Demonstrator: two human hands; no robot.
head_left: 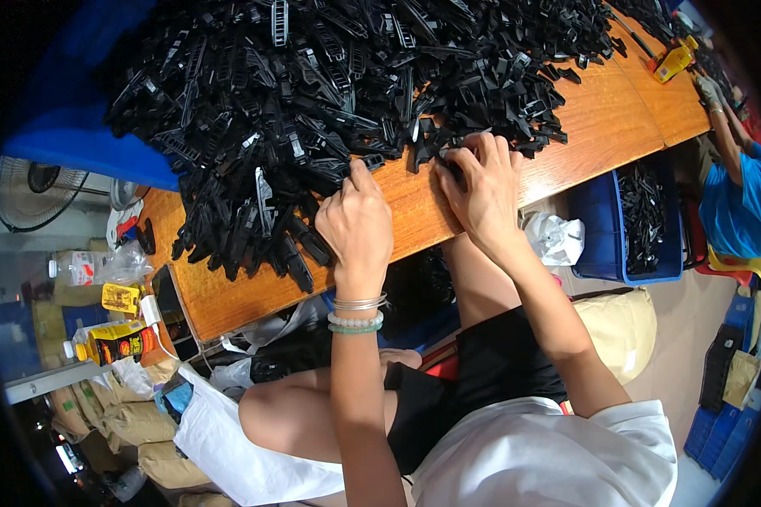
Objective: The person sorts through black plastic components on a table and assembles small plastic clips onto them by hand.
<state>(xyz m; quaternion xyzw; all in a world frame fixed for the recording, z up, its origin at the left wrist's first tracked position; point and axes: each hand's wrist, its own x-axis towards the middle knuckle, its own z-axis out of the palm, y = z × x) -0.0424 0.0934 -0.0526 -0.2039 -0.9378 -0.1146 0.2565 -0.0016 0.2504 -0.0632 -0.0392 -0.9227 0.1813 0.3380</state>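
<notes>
Clerk: State the condition and place of the parts.

Inspector: One heap of small, narrow, black plastic parts (313,101), on the orange-brown wooden bench (448,211), spreading from ten to one o'clock about the view's centre. Many show ladder-like slots; some have pointed or angled ends. Surfaces range from matt to glossy, with pale glints. The pieces lie tangled in all directions, the lower edge thinning to single parts.

Clerk: The hands?

Inspector: The left hand (359,221), just above centre, has its fingers bent inward at the heap's near edge, close to black parts. Any grip is hidden; I cannot tell. The right hand (487,182), toward one o'clock, has its fingers curved with a partial gap to the thumb, over a black part at the heap's edge. Whether that part is gripped or only touched, I cannot tell.

Clerk: Containers?

Inspector: Near three o'clock, below bench level, an open blue plastic bin (590,226) holds similar black parts. Just beside it is a crumpled white plastic bag (555,239), contents not discernible. Between eight and nine o'clock lies a tilted yellow bottle with a dark label and white cap (120,341). At eight o'clock, tan sacks (139,422) are stacked; their contents are hidden.
</notes>
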